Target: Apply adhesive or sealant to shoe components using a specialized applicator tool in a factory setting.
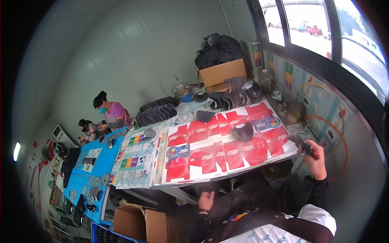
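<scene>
My right hand (316,161) is raised off the table's right corner, its fingers wrapped round a black and red spray gun (304,146). Low in front of my body is my left hand (206,201), fingers curled in. A dark shape shows just above those fingers, but I cannot make out whether it is held. On the red and white printed sheets (202,162) covering the table lie a dark curved piece (244,132) and a second curved piece (205,116) farther back. A grey curved piece (149,133) rests to their left.
Rows of stacked curved pieces (156,112) line the table's back, beside a cardboard box (223,75) heaped with dark pieces. An orange hose (343,141) loops at the right wall. Two people sit by a blue-covered table (87,156) at left. An open carton (129,222) stands below.
</scene>
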`<state>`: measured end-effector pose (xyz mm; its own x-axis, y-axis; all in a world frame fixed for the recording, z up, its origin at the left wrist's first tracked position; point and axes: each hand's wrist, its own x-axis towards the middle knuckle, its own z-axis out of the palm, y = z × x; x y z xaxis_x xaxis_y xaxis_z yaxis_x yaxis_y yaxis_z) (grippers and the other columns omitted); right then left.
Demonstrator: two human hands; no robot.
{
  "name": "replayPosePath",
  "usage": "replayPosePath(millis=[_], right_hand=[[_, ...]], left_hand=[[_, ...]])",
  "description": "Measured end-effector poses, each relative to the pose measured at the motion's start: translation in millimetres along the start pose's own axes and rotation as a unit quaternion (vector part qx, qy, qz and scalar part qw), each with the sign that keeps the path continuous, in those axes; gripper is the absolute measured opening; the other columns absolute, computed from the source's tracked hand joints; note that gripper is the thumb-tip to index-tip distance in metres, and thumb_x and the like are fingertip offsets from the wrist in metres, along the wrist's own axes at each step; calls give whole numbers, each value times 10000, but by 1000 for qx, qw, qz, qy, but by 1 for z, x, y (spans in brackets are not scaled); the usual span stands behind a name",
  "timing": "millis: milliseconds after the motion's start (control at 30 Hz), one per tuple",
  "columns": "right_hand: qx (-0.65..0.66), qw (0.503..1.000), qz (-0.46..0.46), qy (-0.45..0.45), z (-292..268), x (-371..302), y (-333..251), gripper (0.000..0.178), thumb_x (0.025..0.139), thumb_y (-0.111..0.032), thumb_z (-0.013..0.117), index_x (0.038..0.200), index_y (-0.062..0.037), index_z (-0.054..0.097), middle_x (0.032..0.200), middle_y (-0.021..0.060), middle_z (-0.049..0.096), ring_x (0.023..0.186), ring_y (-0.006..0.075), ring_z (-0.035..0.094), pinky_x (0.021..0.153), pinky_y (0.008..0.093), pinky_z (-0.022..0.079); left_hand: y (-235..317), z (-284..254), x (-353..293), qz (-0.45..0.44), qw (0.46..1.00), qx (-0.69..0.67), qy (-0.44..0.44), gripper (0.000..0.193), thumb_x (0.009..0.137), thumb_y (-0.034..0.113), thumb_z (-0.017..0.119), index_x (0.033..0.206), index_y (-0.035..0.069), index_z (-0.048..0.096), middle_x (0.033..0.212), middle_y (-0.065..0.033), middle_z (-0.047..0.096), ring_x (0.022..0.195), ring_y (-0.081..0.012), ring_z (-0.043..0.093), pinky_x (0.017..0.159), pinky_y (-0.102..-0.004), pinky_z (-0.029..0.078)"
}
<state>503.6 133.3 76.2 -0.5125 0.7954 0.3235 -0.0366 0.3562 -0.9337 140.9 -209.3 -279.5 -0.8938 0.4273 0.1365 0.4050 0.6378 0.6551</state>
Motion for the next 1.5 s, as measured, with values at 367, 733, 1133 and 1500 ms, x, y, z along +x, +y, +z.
replayPosePath(millis=[367, 733, 1133, 1500], right_hand=[[50, 995, -48, -73, -1, -2, 105, 509, 881, -49, 703, 1350, 99, 573, 1087, 78, 683, 949, 125, 622, 790, 242, 490], [-67, 997, 2, 38, 15, -10, 110, 511, 890, -59, 750, 1339, 109, 574, 1085, 78, 685, 954, 126, 624, 801, 247, 494], [-160, 984, 27, -77, 33, 51, 64, 393, 695, 54, 559, 1077, 31, 646, 887, 148, 694, 808, 324, 680, 790, 336, 516], [-126, 983, 47, -123, 49, 100, 15, 413, 730, 39, 594, 1140, 33, 641, 856, 173, 681, 791, 309, 661, 761, 364, 501]], left_hand=[[168, 166, 7, 207, 908, 75, -356, 675, 932, 643, 573, 929, 0, 776, 919, -267, 727, 939, -431, 717, 842, -510, 564], [192, 194, 23, 279, 872, 53, -398, 504, 964, 482, 601, 945, 3, 757, 940, -222, 735, 940, -409, 700, 849, -485, 551], [201, 108, 54, 247, 789, 17, -562, 415, 1025, 398, 578, 898, 28, 717, 871, -217, 694, 816, -396, 662, 752, -457, 518], [326, 11, 271, 171, 973, 102, -117, 510, 885, 468, 740, 921, -41, 731, 877, -282, 705, 840, -435, 701, 753, -502, 536]])
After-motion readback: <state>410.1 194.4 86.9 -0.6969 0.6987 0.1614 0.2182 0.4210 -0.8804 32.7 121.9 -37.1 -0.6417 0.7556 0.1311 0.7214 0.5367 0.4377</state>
